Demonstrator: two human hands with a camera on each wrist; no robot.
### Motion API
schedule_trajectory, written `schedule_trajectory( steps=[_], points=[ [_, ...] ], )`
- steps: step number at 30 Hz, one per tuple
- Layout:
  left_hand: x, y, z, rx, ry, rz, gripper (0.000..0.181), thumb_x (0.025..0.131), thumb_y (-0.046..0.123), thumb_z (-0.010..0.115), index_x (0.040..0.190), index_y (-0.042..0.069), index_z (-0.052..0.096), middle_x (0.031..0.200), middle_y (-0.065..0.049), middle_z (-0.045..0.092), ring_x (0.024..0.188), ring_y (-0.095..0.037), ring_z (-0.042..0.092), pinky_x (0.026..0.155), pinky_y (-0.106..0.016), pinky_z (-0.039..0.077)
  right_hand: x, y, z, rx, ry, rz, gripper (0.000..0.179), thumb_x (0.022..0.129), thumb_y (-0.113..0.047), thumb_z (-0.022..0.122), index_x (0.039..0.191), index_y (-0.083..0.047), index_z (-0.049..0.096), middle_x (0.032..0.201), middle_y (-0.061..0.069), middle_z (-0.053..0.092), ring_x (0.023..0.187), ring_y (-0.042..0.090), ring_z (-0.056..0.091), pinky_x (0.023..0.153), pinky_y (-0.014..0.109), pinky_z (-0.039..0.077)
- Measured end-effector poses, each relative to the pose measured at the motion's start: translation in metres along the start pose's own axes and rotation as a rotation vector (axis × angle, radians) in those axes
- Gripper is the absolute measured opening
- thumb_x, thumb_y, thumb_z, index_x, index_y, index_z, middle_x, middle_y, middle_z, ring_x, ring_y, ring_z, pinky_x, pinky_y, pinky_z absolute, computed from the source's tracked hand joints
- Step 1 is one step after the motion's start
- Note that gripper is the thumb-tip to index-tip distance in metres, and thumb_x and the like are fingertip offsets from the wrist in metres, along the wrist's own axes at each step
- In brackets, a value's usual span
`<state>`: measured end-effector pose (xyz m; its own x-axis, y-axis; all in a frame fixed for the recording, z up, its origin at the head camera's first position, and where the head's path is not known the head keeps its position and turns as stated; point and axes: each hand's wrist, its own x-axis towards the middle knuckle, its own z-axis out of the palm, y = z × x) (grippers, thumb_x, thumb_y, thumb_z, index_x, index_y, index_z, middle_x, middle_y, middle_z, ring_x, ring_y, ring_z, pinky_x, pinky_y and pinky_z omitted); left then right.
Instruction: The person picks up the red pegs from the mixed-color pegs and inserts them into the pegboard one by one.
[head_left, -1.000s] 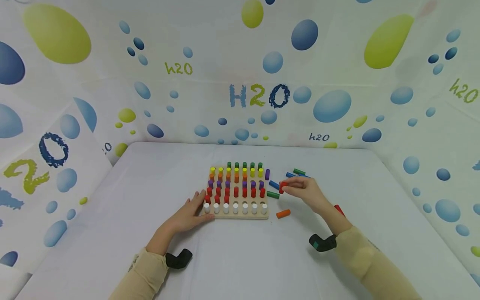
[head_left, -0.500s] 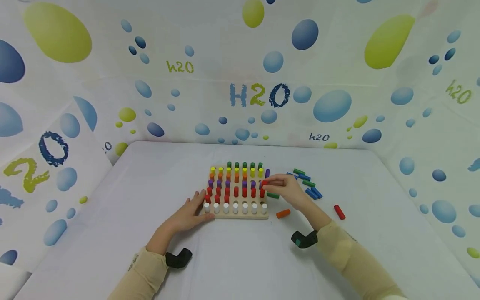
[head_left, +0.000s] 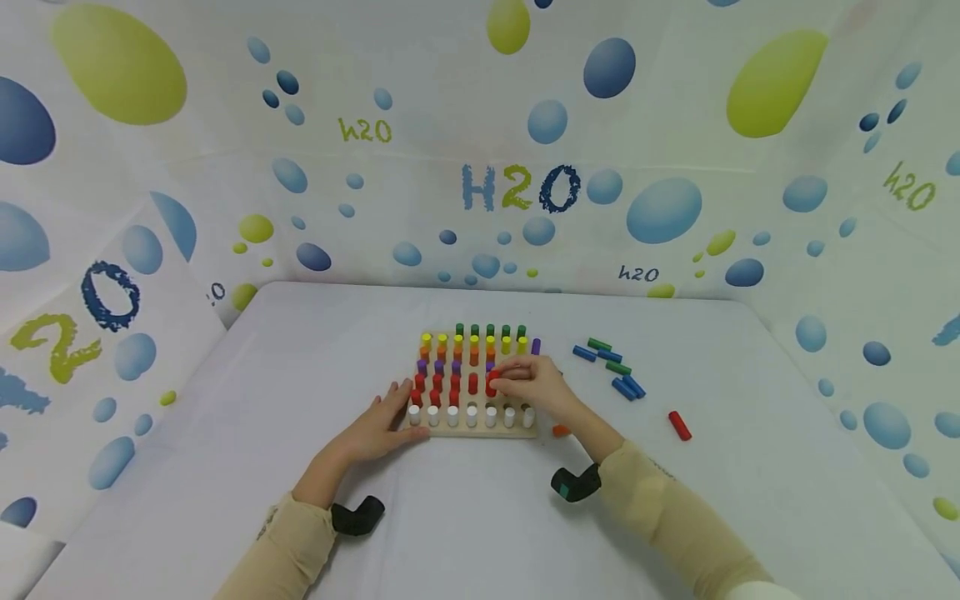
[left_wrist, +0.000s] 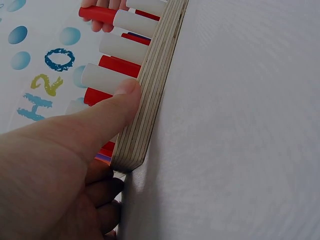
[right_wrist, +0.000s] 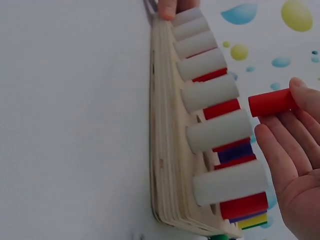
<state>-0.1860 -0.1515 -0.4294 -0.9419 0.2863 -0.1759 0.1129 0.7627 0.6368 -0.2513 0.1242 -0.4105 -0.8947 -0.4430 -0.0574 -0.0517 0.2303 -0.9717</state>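
Observation:
My right hand (head_left: 537, 387) pinches a red peg (right_wrist: 271, 102) between thumb and fingers, above the wooden pegboard (head_left: 480, 432). In the right wrist view the peg is tilted and clear of the white pegs (right_wrist: 220, 131) in the front row. Behind that row, red pegs (head_left: 455, 383) stand in two rows, one of them only partly filled on its left. My left hand (head_left: 375, 429) rests at the board's front left corner. Its thumb (left_wrist: 127, 97) touches the front edge, while the other fingers lie along the left side.
Right of the board lie several blue pegs (head_left: 622, 388), green pegs (head_left: 618, 367) and a red peg (head_left: 679, 426). An orange peg (head_left: 561, 431) is partly hidden by my right arm. A purple peg (head_left: 536, 345) is near the board's right side. Purple, orange, yellow and green rows stand farther back.
My right hand has carried the red peg leftward, from the loose pegs to over the board's right half. My left hand stays at the corner.

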Motion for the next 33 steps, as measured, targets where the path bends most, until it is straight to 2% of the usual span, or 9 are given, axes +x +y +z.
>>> schedule_trajectory(
  steps=[6,15,27,33],
  points=[
    [0.0,-0.001,0.0,0.006,0.003,0.002,0.094,0.083,0.048,0.061,0.145,-0.002,0.013,0.15,-0.018,0.011,0.138,-0.033,0.0,0.11,-0.049,0.0,0.006,0.005,0.012,-0.054,-0.024,-0.06,0.023,0.082,-0.018,0.069,0.1,-0.004,0.065,0.095,0.008,0.069,0.086,0.017,0.066,0.077,0.029,0.053],
    [0.0,0.0,-0.001,0.002,-0.004,-0.003,0.093,0.083,0.048,0.062,0.145,-0.002,0.013,0.15,-0.018,0.011,0.138,-0.034,0.0,0.11,-0.05,0.0,0.015,0.009,0.024,-0.109,-0.065,-0.151,0.018,0.082,-0.011,0.068,0.097,-0.001,0.064,0.097,0.011,0.068,0.087,0.017,0.066,0.077,0.027,0.053],
    [0.0,0.001,-0.002,0.0,-0.007,-0.004,0.093,0.083,0.048,0.061,0.145,-0.002,0.012,0.15,-0.019,0.011,0.138,-0.033,0.0,0.11,-0.049,0.0,0.02,0.008,0.026,-0.206,-0.11,-0.083,0.015,0.083,-0.013,0.068,0.095,-0.006,0.063,0.092,0.005,0.069,0.084,0.013,0.065,0.08,0.027,0.052],
    [0.006,0.009,0.001,-0.001,0.002,-0.028,0.094,0.083,0.05,0.06,0.145,-0.001,0.012,0.151,-0.018,0.01,0.138,-0.032,0.0,0.11,-0.048,0.0,0.025,0.005,0.015,-0.222,-0.149,-0.072,0.014,0.083,-0.013,0.068,0.095,-0.007,0.062,0.091,0.005,0.07,0.083,0.012,0.065,0.079,0.026,0.052]
  ],
)
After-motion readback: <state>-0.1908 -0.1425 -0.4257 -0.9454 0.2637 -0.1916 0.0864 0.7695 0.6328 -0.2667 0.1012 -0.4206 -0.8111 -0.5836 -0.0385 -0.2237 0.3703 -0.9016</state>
